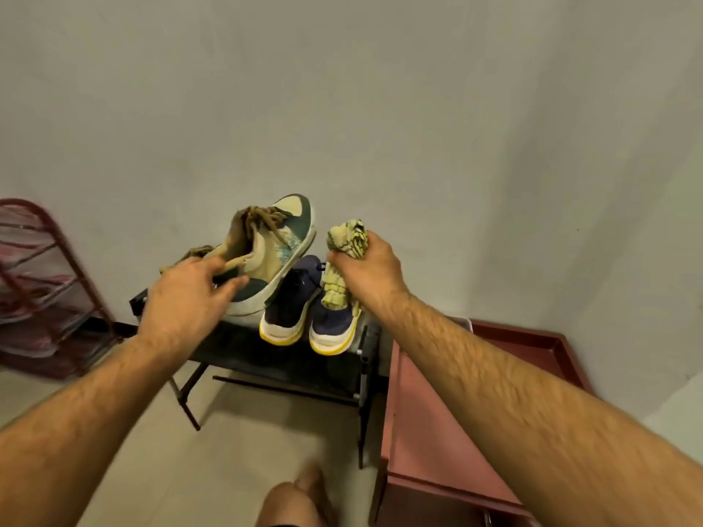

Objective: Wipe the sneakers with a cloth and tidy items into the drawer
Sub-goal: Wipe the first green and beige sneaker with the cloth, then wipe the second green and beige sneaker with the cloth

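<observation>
A bare knee [289, 500] shows lowest, above it the black rack [274, 359] holding navy sneakers [293, 302]. The left hand [186, 294] grips the tan sneaker's [266, 245] heel, lifted over the rack. The right hand [365, 268] clutches a bunched yellow cloth [348, 237] just beside it, above the red drawer unit [426, 431]; no writing is legible.

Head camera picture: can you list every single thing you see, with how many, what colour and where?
tan and green sneaker: 1, tan, green, white sole; lifted above the rack.
second tan sneaker: 1, mostly hidden behind the left hand.
navy sneakers: 2, navy, white-and-yellow soles; side by side on the rack.
cloth: 1, pale yellow; bunched in the right hand.
shoe rack: 1, black; centre.
wire shelf: 1, red; far left.
cabinet: 1, reddish-brown; right.
left hand: holds the sneaker's heel.
right hand: grips the cloth.
</observation>
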